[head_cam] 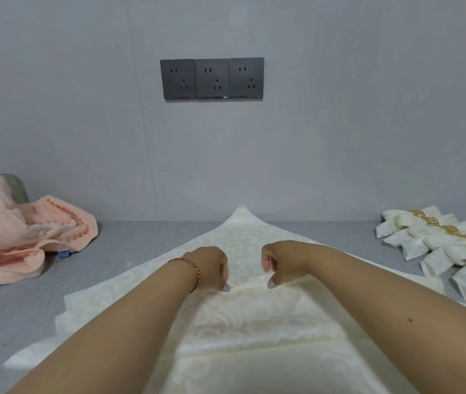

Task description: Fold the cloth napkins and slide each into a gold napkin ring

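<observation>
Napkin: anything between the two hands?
Head view: only a bare strip of the napkin, its fold ridge pinched by left hand and right hand.

A grey, faintly speckled desk (146, 240) runs across the lower half of the frame and meets a pale wall. Spread over its middle lies a cream damask cloth napkin (243, 240), one corner pointing toward the wall. At the left edge of the frame sits a heap of rumpled peach-pink towels (27, 234), and at the right edge a row of folded cream napkins banded in gold rings (436, 237).
</observation>
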Tool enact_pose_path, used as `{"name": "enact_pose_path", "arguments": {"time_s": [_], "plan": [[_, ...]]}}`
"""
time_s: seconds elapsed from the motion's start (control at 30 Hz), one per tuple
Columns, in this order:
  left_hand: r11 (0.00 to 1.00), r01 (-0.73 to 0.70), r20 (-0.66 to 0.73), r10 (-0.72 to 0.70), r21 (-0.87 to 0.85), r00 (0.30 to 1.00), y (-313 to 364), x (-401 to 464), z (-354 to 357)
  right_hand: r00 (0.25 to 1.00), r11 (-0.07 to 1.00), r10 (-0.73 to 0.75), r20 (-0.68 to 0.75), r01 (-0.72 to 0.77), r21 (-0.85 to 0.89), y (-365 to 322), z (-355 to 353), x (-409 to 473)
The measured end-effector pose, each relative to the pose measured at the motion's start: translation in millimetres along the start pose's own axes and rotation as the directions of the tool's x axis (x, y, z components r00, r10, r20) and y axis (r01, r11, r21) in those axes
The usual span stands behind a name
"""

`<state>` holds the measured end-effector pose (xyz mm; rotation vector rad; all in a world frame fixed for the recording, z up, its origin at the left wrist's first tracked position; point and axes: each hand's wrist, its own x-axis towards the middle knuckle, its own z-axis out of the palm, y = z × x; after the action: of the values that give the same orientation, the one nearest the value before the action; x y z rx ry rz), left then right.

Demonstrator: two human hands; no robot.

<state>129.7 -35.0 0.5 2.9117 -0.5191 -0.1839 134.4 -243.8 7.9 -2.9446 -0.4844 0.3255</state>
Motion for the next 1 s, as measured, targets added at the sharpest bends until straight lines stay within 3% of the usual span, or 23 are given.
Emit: {"name": "enact_pose_path", "arguments": {"time_s": [0.13, 0.27, 0.47, 0.6, 0.77, 1.0], "plan": [[0.998, 0.056, 0.058, -0.058, 0.019, 0.997, 0.7, -2.5, -4.2, 1.000, 0.999, 0.029, 0.010, -0.029, 0.038, 4.1, 1.7, 2.2], [0.999, 0.040, -0.018, -0.040, 0.002, 0.999, 2.6, -9.6, -0.5, 0.993, 1.000, -0.008, -0.121, 0.009, 0.010, -3.4, 8.8, -6.6], [0.998, -0.027, -0.179, 0.036, 0.054, 0.983, 10.3, -29.1, 7.5, 0.958, 0.952, -0.119, -0.260, 0.036, -0.303, -17.3, 19.3, -33.0], [0.994, -0.053, -0.090, 0.062, 0.098, 0.994, 13.1, -41.4, 3.4, 0.955, 0.913, -0.193, -0.225, 0.090, -0.398, -22.2, 20.3, -44.6], [0.992, -0.050, -0.031, 0.054, 0.114, 0.998, 16.8, -47.0, -1.2, 0.988, 0.940, -0.068, -0.141, 0.017, -0.340, -25.6, 17.7, -48.5], [1.000, 0.023, 0.010, -0.023, 0.008, 1.000, 9.7, -33.3, 4.4, 0.999, 0.998, 0.009, -0.043, -0.011, -0.056, -16.2, 12.1, -34.0]]}}
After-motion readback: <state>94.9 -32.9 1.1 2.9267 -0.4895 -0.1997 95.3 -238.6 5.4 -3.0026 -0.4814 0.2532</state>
